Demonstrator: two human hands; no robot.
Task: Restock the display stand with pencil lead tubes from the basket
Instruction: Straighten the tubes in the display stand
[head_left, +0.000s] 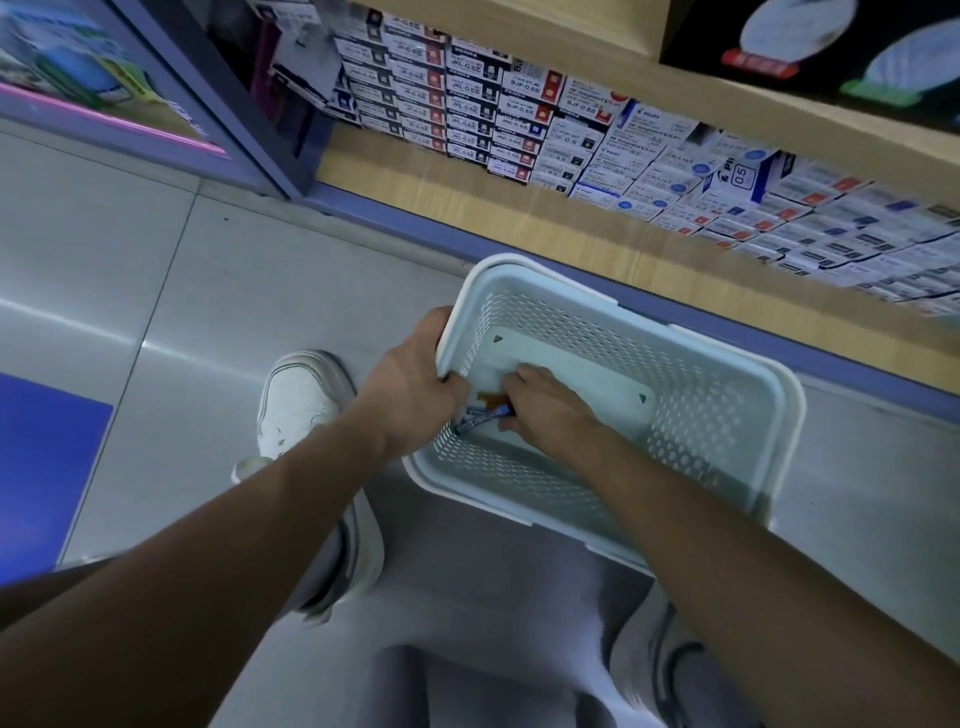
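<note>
Pencil lead tubes (485, 415), small and blue with dark ends, lie low in the near-left corner of the basket (701, 395), poking out towards the left from under the right hand (540, 405); how many there are I cannot tell, as the fingers cover most of them. That right hand reaches down inside the basket with its fingers curled round the tubes, gripping them against the basket's flat floor. A small orange-brown piece (491, 399) shows just above the tubes, between the 2 hands. The left hand (410, 384) grips the basket's left rim, fingers hooked over the edge and thumb side outward, holding the pale perforated basket tilted in front of the person's legs. Behind the basket runs a wooden shelf (415, 192) with a blue-grey base strip, stacked with rows of small white and dark boxes (467, 109) that carry printed labels. Below, a grey tiled floor (156, 312) spreads out, with 1 white shoe (296, 400) just left of the left wrist and grey trousers (493, 623) under both forearms
</note>
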